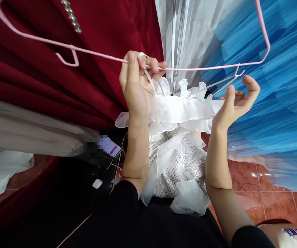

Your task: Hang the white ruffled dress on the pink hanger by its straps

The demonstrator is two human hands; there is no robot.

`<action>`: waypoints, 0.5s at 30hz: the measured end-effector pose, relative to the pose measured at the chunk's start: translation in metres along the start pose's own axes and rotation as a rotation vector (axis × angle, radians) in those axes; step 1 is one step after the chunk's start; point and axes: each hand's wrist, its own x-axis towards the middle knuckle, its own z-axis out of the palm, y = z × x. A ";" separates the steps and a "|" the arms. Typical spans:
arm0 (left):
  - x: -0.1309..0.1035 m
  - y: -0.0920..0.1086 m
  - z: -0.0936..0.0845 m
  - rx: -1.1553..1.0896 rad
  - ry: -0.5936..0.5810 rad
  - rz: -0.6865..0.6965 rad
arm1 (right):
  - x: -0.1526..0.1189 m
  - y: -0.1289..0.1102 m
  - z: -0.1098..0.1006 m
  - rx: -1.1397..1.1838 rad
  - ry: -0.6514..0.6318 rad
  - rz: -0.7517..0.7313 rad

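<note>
My left hand point(135, 89) grips the pink hanger point(202, 69) while my right hand point(232, 108) is parted beside the hooked strap point(225, 85), the white garment point(184, 111) hanging below, which calls for a steady bar.

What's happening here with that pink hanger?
The left hand grips the bar of the pink hanger, with a pale strap of the white ruffled garment by its fingers. At the other end, straps are looped on the right hook; the right hand is beside them, thumb and forefinger apart. The left hook is bare.
</note>
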 end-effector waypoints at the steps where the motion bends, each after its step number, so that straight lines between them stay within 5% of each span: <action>1: 0.001 -0.001 -0.001 0.007 0.010 -0.016 | 0.004 0.006 -0.003 0.023 0.035 0.050; 5: -0.004 -0.008 -0.002 0.077 0.088 -0.038 | 0.011 0.009 -0.004 0.097 -0.002 0.139; 9: -0.006 -0.007 0.002 0.084 0.064 0.002 | 0.020 -0.004 -0.003 0.150 0.001 0.005; 15: 0.000 -0.003 -0.001 0.117 0.077 0.045 | 0.048 0.007 -0.016 0.299 0.008 0.033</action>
